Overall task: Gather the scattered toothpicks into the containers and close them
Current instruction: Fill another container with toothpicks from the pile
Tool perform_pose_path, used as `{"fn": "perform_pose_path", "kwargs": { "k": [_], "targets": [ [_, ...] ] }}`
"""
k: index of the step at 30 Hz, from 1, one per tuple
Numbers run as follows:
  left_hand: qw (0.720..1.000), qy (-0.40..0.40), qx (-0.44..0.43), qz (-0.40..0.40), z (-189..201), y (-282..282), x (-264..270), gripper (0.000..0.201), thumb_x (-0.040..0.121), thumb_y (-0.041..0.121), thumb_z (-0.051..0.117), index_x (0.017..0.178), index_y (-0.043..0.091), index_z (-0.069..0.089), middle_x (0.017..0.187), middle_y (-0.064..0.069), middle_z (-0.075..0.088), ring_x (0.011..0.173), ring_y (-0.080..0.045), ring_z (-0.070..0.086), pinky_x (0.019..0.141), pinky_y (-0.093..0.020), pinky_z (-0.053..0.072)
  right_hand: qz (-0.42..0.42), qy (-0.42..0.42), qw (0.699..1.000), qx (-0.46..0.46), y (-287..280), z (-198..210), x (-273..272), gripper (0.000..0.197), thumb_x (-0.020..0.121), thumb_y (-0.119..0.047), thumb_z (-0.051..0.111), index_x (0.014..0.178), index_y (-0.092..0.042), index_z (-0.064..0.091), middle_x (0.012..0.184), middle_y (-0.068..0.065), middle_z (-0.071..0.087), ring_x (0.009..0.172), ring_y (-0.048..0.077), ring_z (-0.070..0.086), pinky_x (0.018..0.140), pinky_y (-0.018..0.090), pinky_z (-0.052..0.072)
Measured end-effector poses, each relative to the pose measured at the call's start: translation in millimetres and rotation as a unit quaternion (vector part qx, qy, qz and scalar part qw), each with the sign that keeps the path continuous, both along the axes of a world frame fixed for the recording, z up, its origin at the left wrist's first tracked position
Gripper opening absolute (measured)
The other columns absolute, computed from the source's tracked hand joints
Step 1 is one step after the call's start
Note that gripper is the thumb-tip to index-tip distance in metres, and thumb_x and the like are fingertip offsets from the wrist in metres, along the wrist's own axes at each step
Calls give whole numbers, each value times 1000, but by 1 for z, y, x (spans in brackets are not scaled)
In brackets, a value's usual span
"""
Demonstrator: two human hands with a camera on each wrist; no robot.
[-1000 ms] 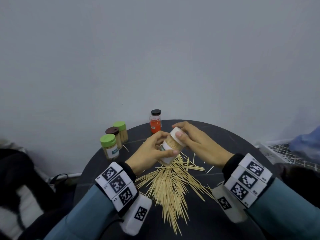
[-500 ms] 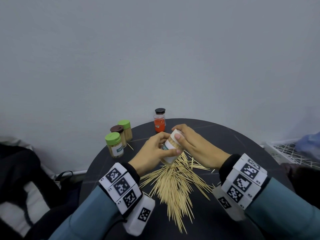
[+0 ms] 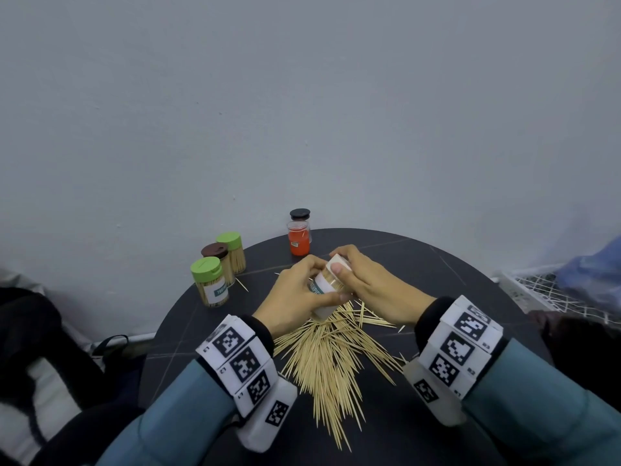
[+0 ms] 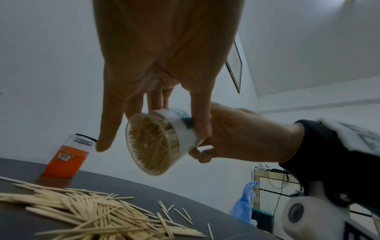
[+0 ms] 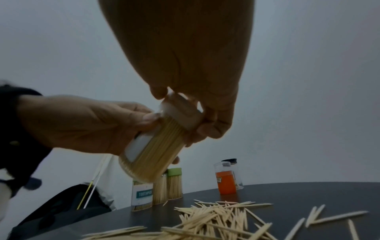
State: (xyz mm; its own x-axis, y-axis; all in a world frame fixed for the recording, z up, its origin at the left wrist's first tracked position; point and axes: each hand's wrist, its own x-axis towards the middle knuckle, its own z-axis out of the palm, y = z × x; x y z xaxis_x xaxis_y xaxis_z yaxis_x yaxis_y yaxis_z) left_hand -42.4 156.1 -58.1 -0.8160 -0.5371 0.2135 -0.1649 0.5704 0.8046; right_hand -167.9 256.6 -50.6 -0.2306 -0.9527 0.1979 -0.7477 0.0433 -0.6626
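Observation:
A clear toothpick container (image 3: 324, 292) (image 4: 154, 142) (image 5: 156, 151), packed full, hangs tilted above the round black table (image 3: 453, 264). My left hand (image 3: 295, 294) grips its body, thumb across the label. My right hand (image 3: 363, 280) (image 5: 195, 113) curls round its white lid (image 3: 337, 264) (image 5: 180, 113) at the top end. A big pile of loose toothpicks (image 3: 329, 358) (image 4: 92, 216) (image 5: 216, 217) lies on the table under and in front of the hands.
Three lidded toothpick jars stand at the table's back left: a green-lidded one (image 3: 210, 284), a brown-lidded one (image 3: 218, 260) and another green one (image 3: 233, 250). An orange container (image 3: 299, 240) (image 4: 65, 160) (image 5: 226, 181) with a black lid (image 3: 300, 214) behind it stands at the back. A white wire rack (image 3: 554, 294) is right of the table.
Both hands with the container have drifted slightly left and nearer to me over the pile. The grips on body and lid look unchanged.

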Motion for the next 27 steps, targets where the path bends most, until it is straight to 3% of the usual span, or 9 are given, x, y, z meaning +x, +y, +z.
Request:
{"fn": "perform_pose_path", "kwargs": {
  "k": [3,6,9,11,13,16,19,22,27],
  "targets": [
    [999,-33,3,-7,3,-9,6,47,77,28,76,115,25,49,113,4,60,96,-5,59,73,-15,51,30,-41,999,-10,8,0,-7,58,91,-51,20,133,-17,40,122,-3,53,109,9,51,95,25,41],
    [999,-40,23,16,7,-20,17,53,75,27,77,118,23,48,117,4,60,101,-10,59,83,-26,52,14,17,999,44,13,-6,-18,53,95,-46,24,134,-14,42,128,-2,52,115,10,49,99,26,38],
    [998,-30,35,53,13,-34,29,55,74,21,78,120,20,47,117,4,59,104,-11,58,83,-21,48,33,140,979,142,13,-13,-23,37,100,-32,34,128,-13,50,126,3,53,112,12,50,91,19,37],
    [995,-14,38,89,15,-44,36,54,72,15,80,116,20,48,112,4,60,104,-12,57,81,-17,44,50,177,968,172,12,-15,-22,34,100,-28,38,127,-15,53,126,1,53,111,11,50,88,16,35],
    [989,3,52,137,15,-56,44,55,70,9,81,114,16,49,109,2,60,104,-14,56,83,-19,43,67,190,962,186,10,-16,-20,34,100,-26,40,130,-16,51,130,-2,51,115,10,48,93,18,35],
    [976,13,84,201,12,-73,56,59,68,7,83,117,12,49,114,-6,60,108,-20,56,90,-34,47,84,205,950,221,6,-20,-16,37,99,-26,40,134,-18,46,139,-2,46,126,12,44,106,26,34],
    [962,0,95,254,7,-86,65,59,67,4,83,113,11,48,112,-8,60,104,-22,57,83,-34,47,94,207,945,237,2,-26,-14,38,99,-29,40,135,-18,46,139,-2,46,125,13,45,106,29,36],
    [946,-19,95,308,-1,-96,72,59,66,1,83,112,11,48,109,-9,59,98,-23,55,79,-35,46,109,220,937,247,-3,-29,-13,38,98,-22,41,135,-16,46,139,-1,45,125,14,44,105,25,35],
    [923,-56,95,370,-18,-107,79,54,66,3,83,111,4,52,108,-14,59,108,-34,58,77,-37,47,110,220,938,244,-3,-30,-13,41,98,-22,42,138,-19,41,143,-2,38,128,12,40,104,21,31]
  ]
}}
